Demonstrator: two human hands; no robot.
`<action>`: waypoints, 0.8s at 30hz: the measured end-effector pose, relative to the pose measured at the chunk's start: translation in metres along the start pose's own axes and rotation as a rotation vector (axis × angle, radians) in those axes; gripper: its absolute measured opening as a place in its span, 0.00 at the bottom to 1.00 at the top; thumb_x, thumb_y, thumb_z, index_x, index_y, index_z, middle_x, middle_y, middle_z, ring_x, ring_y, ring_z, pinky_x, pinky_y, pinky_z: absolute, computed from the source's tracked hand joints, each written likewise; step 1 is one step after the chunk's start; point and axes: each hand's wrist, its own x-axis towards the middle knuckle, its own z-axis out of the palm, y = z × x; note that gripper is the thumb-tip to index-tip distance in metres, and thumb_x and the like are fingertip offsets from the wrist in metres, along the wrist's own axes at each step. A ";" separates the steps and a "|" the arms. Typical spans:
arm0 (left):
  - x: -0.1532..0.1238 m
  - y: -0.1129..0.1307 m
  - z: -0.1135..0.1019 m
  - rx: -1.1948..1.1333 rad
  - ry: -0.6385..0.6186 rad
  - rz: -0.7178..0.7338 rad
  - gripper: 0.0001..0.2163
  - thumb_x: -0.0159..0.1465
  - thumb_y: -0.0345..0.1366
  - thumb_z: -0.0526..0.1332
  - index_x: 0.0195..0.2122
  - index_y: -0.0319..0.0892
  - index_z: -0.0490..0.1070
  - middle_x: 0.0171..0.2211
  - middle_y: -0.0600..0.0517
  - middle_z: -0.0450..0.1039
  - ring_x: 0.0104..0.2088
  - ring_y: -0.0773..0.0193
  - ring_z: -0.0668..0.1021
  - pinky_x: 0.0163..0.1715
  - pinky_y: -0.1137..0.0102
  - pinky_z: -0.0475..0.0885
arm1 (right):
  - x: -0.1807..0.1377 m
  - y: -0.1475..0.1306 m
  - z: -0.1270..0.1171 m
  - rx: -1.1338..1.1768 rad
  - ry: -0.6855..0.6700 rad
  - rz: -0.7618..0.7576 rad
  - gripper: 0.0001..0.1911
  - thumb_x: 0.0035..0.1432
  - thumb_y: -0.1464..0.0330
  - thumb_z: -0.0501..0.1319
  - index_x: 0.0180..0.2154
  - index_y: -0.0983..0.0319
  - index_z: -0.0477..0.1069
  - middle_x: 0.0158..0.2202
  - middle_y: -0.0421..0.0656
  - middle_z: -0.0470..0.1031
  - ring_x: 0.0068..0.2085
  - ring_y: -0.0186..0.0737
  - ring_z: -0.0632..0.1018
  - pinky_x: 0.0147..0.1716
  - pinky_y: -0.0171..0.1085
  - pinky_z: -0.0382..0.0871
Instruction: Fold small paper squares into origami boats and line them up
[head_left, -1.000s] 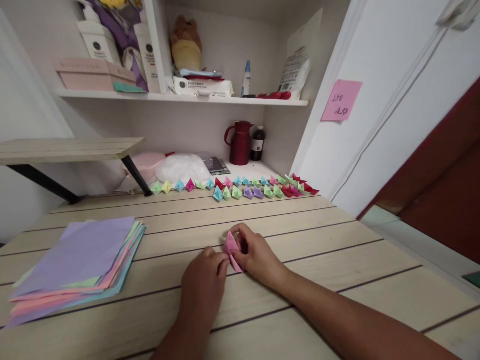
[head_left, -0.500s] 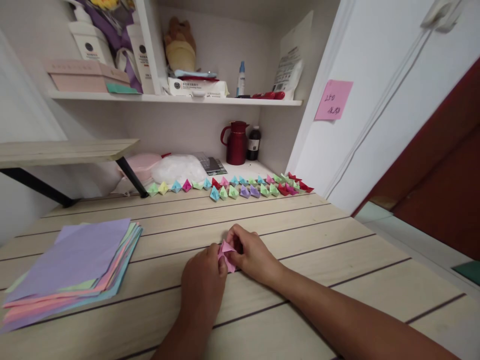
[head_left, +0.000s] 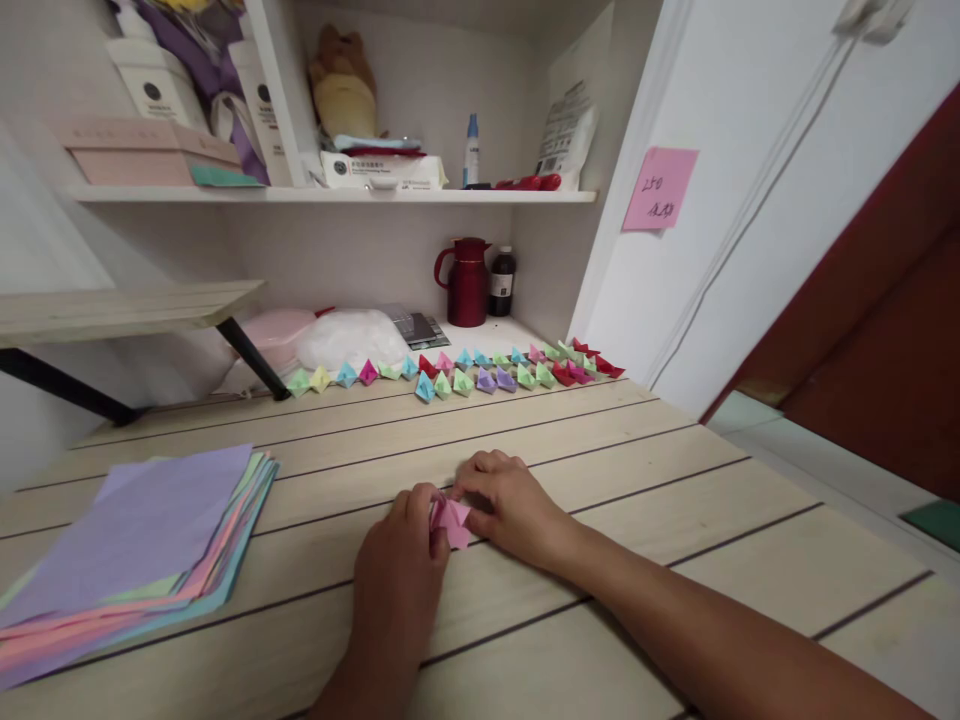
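Observation:
A small piece of pink origami paper (head_left: 453,522), partly folded with flaps sticking up, is held just over the wooden table. My left hand (head_left: 399,562) pinches its left side between thumb and curled fingers. From the right, my right hand (head_left: 517,508) has its thumb and index finger closed at the paper's edge. The fingertips cover part of the folds. Farther back stand rows of small folded paper boats (head_left: 485,380) in several colours. A stack of coloured paper sheets (head_left: 150,530), purple on top, lies to the left of my hands.
A raised wooden stand (head_left: 135,305) with black legs is at the left rear. Behind the boats are a red jug (head_left: 467,285), a dark bottle (head_left: 502,283) and a white plastic bag (head_left: 352,338). A shelf (head_left: 420,197) crosses above; a pink note (head_left: 660,188) hangs on the wall.
My right hand's fingers have shifted along the pink paper and more of its folds show. My left hand keeps its pinch. The view has turned slightly, sliding the scene left.

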 end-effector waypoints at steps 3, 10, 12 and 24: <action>0.000 -0.001 0.001 0.035 -0.008 0.028 0.07 0.62 0.31 0.54 0.40 0.47 0.67 0.36 0.53 0.74 0.33 0.61 0.74 0.29 0.69 0.57 | -0.001 -0.006 0.002 0.057 0.040 0.020 0.18 0.49 0.75 0.66 0.43 0.55 0.71 0.42 0.41 0.72 0.45 0.43 0.71 0.44 0.41 0.58; 0.000 -0.001 0.006 0.076 0.045 0.061 0.05 0.63 0.31 0.54 0.38 0.46 0.67 0.35 0.53 0.74 0.34 0.59 0.75 0.30 0.67 0.57 | -0.003 -0.017 0.012 0.043 0.145 0.021 0.18 0.49 0.79 0.62 0.42 0.58 0.65 0.40 0.41 0.68 0.40 0.41 0.69 0.40 0.40 0.59; 0.000 -0.001 0.005 0.070 0.048 0.063 0.06 0.63 0.30 0.53 0.38 0.46 0.67 0.34 0.53 0.74 0.35 0.58 0.76 0.30 0.67 0.57 | -0.003 -0.018 0.014 0.019 0.152 -0.005 0.16 0.50 0.79 0.61 0.41 0.57 0.66 0.41 0.41 0.68 0.41 0.41 0.69 0.41 0.40 0.60; -0.001 -0.003 0.007 -0.025 0.025 0.040 0.12 0.55 0.22 0.54 0.37 0.45 0.62 0.35 0.51 0.76 0.37 0.57 0.77 0.34 0.67 0.61 | -0.004 -0.009 0.016 0.029 0.102 -0.002 0.11 0.48 0.81 0.59 0.30 0.60 0.69 0.32 0.40 0.69 0.37 0.40 0.70 0.38 0.38 0.59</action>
